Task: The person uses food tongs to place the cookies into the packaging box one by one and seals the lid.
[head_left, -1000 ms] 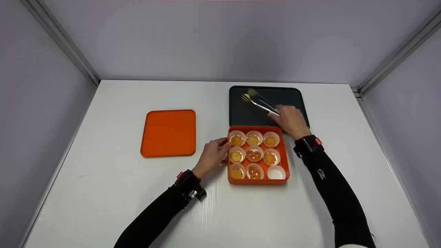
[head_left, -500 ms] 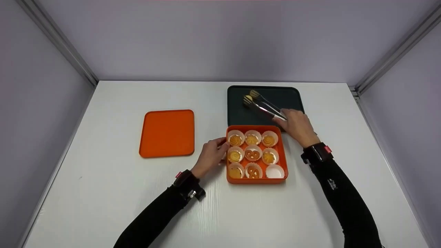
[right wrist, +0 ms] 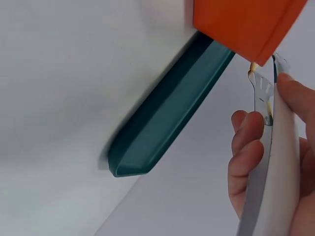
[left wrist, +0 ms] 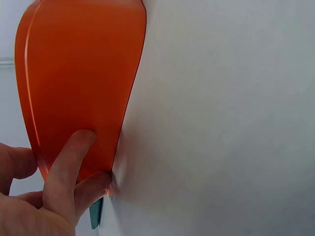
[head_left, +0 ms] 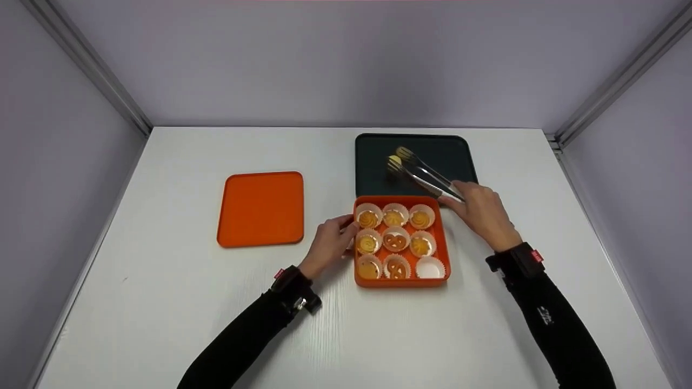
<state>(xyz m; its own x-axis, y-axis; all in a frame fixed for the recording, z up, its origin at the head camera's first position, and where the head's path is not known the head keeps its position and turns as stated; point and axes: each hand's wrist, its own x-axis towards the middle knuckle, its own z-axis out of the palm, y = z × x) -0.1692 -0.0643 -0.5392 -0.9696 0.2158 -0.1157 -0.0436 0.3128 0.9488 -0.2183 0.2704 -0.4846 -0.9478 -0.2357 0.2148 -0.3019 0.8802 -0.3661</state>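
Observation:
An orange box [head_left: 400, 283] holds several white paper cups with cookies; the near right cup [head_left: 431, 268] has nothing in it. My left hand [head_left: 346, 229] grips the box's left wall, seen close in the left wrist view as fingers [left wrist: 69, 162] on the orange wall [left wrist: 78, 83]. My right hand [head_left: 459, 197] holds metal tongs [head_left: 424, 175] by their handle end. The tong tips hover over the dark green tray [head_left: 373, 181], with a small yellow piece [head_left: 394, 161] at them. In the right wrist view my right hand [right wrist: 251, 152] wraps round the tongs [right wrist: 268, 167].
The orange lid [head_left: 260, 208] lies flat on the white table [head_left: 162, 302], left of the box. The tray's rim [right wrist: 167, 113] and the box corner [right wrist: 246, 24] are close together. Grey walls enclose the table on three sides.
My right hand has drawn back toward me and to the right, and the tong tips have come nearer the box. The left hand and box stayed put.

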